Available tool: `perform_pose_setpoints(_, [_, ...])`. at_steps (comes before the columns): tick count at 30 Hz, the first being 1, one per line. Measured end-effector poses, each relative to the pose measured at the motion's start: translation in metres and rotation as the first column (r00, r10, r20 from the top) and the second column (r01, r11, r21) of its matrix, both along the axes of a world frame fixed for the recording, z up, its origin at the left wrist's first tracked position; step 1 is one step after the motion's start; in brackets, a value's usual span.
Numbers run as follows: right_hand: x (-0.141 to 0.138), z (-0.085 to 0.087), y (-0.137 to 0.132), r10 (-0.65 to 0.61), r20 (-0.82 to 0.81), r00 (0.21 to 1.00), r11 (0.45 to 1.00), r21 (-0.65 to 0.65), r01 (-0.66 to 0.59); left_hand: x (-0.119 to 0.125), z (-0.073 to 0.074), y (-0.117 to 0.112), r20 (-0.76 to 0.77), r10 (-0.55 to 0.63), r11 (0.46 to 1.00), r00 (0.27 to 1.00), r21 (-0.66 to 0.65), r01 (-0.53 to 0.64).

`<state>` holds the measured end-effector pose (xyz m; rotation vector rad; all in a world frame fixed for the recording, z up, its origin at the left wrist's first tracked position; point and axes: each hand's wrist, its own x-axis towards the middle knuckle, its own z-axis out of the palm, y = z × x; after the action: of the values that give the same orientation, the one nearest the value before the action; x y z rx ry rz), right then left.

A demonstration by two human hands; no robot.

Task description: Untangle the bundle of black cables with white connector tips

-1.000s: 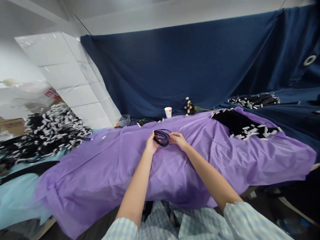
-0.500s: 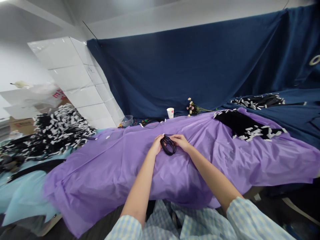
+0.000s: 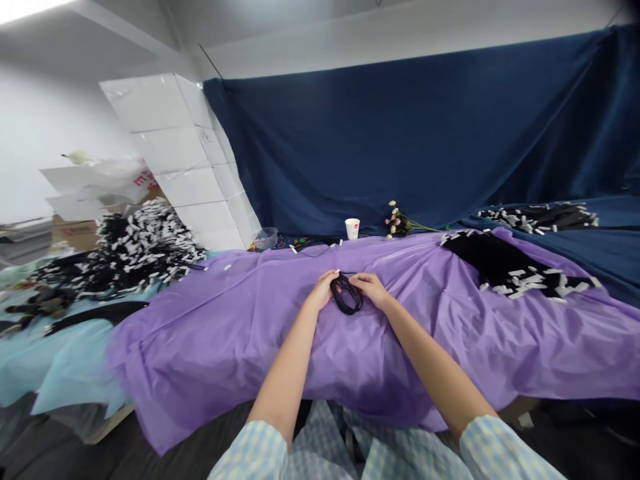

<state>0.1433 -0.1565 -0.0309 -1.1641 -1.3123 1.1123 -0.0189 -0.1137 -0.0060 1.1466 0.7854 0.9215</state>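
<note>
"Head view, middle of the frame: what are we holding?"

"A black cord coil [image 3: 347,297]. It is thin and slightly glossy, wound into several loops and bunched into a rough oval. We have it between our two hands, low over the purple sheet [image 3: 240,333] that covers the table."

"How does each grip stand?"

"Our left hand [image 3: 323,290] has its grip closed on the coil's left edge, fingers curled inward. Our right hand [image 3: 370,288] pinches the upper right edge. The lower loops sag toward us. We cannot tell whether they touch the sheet."

"And round about?"

"At the right of the frame, a right heap [image 3: 515,270] of black cords with white tags lies on the same sheet, well apart from our hands. A bigger left heap [image 3: 135,250] sits at the left, past the sheet's edge. Beyond our hands, along the far side, stands a white paper cup [image 3: 352,228], with a sprig of flowers [image 3: 400,223] to its right and a clear bowl [image 3: 267,237] to its left. A dark blue curtain [image 3: 425,133] fills the upper right, and white boxes [image 3: 175,153] are stacked at the upper left."
</note>
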Motion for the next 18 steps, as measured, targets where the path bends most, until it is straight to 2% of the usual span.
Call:
perform_pose_setpoints(8, [-0.0025, -0.0016, -0.0023, 0.039, 0.092, 0.995, 0.996, 0.075, -0.046, -0.0012, -0.0047, -0.0030, -0.055, -0.038, 0.996, 0.998, 0.077, 0.042])
perform_pose_setpoints(18, [0.0011, -0.0044, -0.0014, 0.027, 0.066, 0.997, 1.000, 0.004, -0.028, -0.0026, -0.0101, -0.0013, -0.141, -0.044, 0.994, 0.989, 0.097, 0.058])
